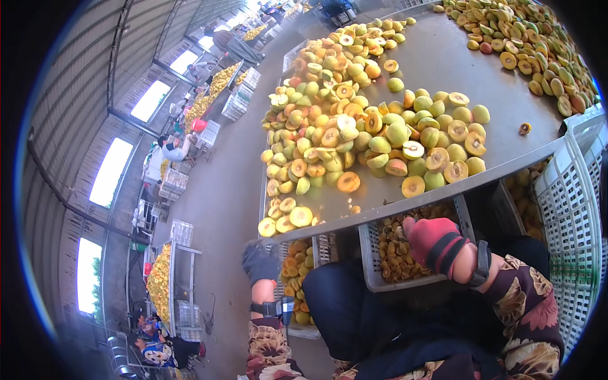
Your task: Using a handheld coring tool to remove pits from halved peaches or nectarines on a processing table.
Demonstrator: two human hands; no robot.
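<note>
My left hand, in a dark grey glove, is blurred by the near left corner of a metal-topped table. It is beside a white plastic crate of halved stone fruit; its fingers cannot be made out. My right hand, in a red glove with dark bands, is below the table's front edge. Under it stands a white crate of fruit stones and scraps. Whether its curled fingers hold anything is unclear. Halved yellow-green stone fruit, perhaps apricots, is heaped on the table.
A second heap of fruit halves covers the table's far right. A tall white perforated crate stands close on my right. To the left, past a concrete floor, people work at other fruit tables.
</note>
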